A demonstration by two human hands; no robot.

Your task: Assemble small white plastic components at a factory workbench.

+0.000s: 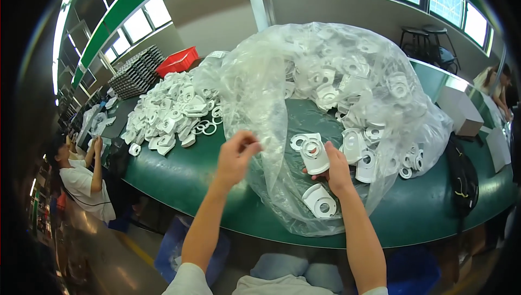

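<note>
My right hand [337, 171] grips a white plastic part [316, 160], a rounded plate with a circular opening, over the mouth of a large clear plastic bag [255, 105]. My left hand [234, 159] is raised at the bag's left edge, its fingers curled in; whether anything small is between them is hidden. Another white part [320, 201] lies on the bag's film below my right hand. Just right of that hand, several similar white parts [366, 165] lie in the bag's opening, and many more fill the bag behind.
A heap of white parts [173, 108] lies left on the green table [195, 178]. Behind it are a red bin [178, 62] and stacked dark trays [137, 70]. White boxes [460, 109] and a black bag [462, 173] are at right. Co-workers sit at both sides.
</note>
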